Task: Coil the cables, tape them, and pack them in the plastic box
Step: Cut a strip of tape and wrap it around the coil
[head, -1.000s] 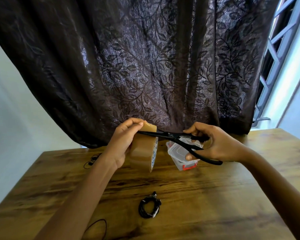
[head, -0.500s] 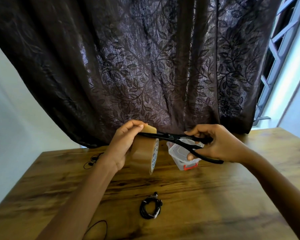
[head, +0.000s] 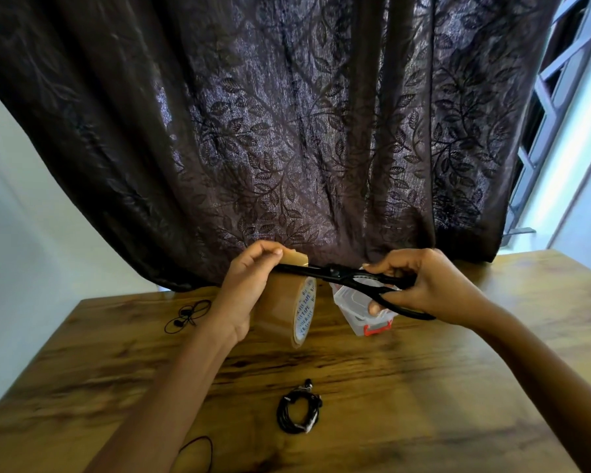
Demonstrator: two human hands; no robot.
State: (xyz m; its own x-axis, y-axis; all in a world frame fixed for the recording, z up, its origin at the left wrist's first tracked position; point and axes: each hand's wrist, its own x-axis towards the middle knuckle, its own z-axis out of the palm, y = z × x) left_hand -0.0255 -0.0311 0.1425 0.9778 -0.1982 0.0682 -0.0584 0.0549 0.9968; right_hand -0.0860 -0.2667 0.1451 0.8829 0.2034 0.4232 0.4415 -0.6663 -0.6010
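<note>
Wood tbl (head: 423, 387), coiled cable (head: 297, 409), curtain (head: 287, 131) behind.

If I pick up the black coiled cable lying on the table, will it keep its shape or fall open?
The coiled cable looks thin, so it is probably floppy and light. Whether tape binds it I cannot tell; unbound loops may fall open when lifted by one strand. Lying flat on the table, it is unlikely to roll.

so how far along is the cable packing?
Done: one coiled cable lies on the table. In hand: left hand holds the tape roll, pinching its free end; right hand has the scissors across that strip. Left, seemingly: tape the coil, coil the loose earphones at the far left, pack the plastic box.
</note>
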